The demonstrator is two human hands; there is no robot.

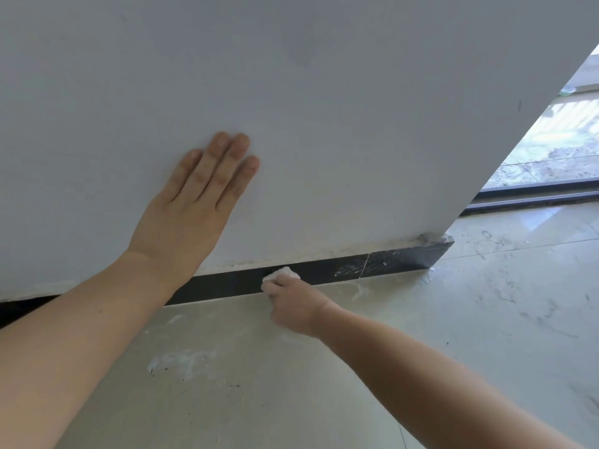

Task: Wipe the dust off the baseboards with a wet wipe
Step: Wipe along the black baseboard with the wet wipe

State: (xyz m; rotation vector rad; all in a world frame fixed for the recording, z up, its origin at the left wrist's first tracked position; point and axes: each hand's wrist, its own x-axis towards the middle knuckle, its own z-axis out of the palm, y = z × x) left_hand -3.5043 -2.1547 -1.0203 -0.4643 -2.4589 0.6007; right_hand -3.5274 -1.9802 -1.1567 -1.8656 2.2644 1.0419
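We brace the left hand (191, 202) flat against the wall (324, 92), fingers straight and together, to steady the body. Below and to its right, the right hand (291, 303) grips a bunched wet wipe (282, 273), fingers curled round it, pressing it onto the dark baseboard (227, 285). Beyond the right hand, toward the corner, white smears remain on the baseboard; we judge that section not yet wiped.
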